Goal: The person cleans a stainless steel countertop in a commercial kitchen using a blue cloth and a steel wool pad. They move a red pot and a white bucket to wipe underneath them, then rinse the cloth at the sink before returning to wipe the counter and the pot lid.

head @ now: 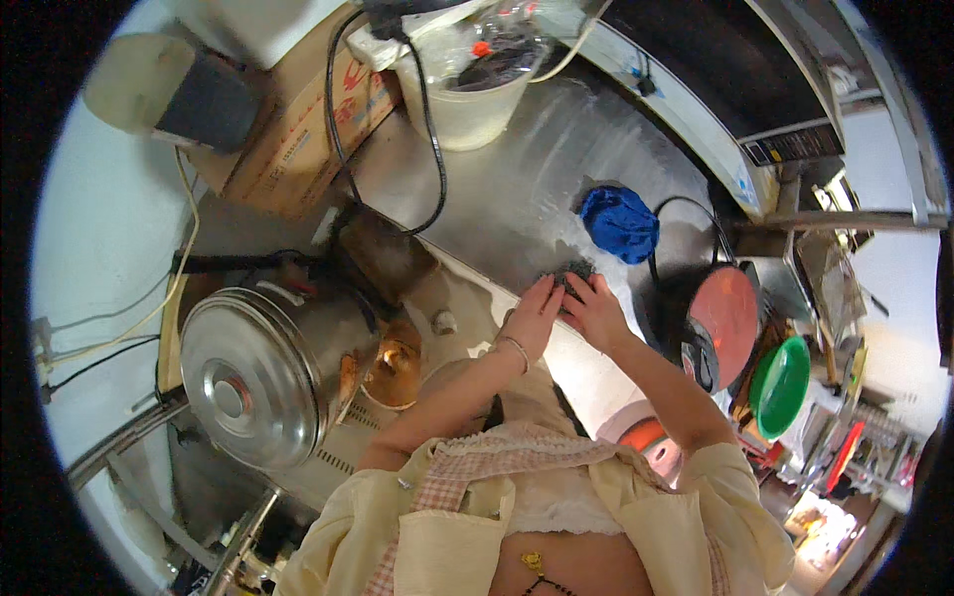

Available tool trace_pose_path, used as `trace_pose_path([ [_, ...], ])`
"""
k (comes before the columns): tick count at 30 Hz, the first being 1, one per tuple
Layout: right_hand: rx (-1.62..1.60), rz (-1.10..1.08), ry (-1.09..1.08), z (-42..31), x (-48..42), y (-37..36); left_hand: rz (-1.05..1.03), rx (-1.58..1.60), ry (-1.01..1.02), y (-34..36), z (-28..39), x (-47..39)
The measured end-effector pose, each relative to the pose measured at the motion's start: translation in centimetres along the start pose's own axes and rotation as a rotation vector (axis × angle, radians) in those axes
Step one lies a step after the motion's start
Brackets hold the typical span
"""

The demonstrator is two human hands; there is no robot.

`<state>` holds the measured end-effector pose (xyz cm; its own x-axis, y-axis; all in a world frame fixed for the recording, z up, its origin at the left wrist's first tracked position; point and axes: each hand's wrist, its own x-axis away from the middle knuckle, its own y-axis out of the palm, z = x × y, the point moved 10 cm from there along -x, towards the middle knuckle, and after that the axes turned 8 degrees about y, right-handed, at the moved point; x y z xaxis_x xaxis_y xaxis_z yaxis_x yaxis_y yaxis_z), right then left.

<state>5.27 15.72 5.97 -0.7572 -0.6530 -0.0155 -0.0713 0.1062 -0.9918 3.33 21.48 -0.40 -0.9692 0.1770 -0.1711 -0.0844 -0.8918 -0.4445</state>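
Both my hands meet at the near edge of a stainless steel worktop with wet streaks on it. Under their fingertips lies a dark scouring pad, probably steel wool. My right hand presses on the pad with bent fingers. My left hand, with a bracelet at the wrist, rests close against it; its fingertips touch the pad's left side. Just beyond the hands is a crumpled blue cloth, lying on the metal and touched by neither hand.
A white plastic bucket holding plastic bags stands at the back, beside a cardboard box. A black cable loops over the worktop's left side. A large lidded steel pot is at left. Rightward are a round red-topped object and a green basin.
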Motion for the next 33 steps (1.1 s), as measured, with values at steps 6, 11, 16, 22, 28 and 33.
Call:
trace_pose_path([
  [6, -0.133, 0.122, -0.159, -2.7, -10.9, 2.8, 0.158, -0.21, -0.226, -6.0, -7.6, -2.4],
  [11, -0.127, 0.168, -0.156, -6.5, -23.4, 3.7, 0.38, -0.566, -0.102, -19.8, -10.4, -9.6],
  [16, -0.03, -0.056, -0.202, -3.8, -13.9, 3.7, 0.187, -0.372, -0.326, -9.7, -7.8, -4.0],
  [22, -0.091, -0.109, -0.323, -1.8, -6.3, 1.5, -0.071, -0.727, -0.179, -0.6, -2.0, -1.1],
  [28, -0.16, 0.148, -0.347, -13.3, -25.8, 3.9, 0.363, -0.6, -0.304, -23.5, -10.3, -5.0],
  [33, -0.156, 0.187, -0.315, -15.9, -29.5, 5.2, 0.572, -0.709, -0.253, -29.1, -14.3, -4.0],
])
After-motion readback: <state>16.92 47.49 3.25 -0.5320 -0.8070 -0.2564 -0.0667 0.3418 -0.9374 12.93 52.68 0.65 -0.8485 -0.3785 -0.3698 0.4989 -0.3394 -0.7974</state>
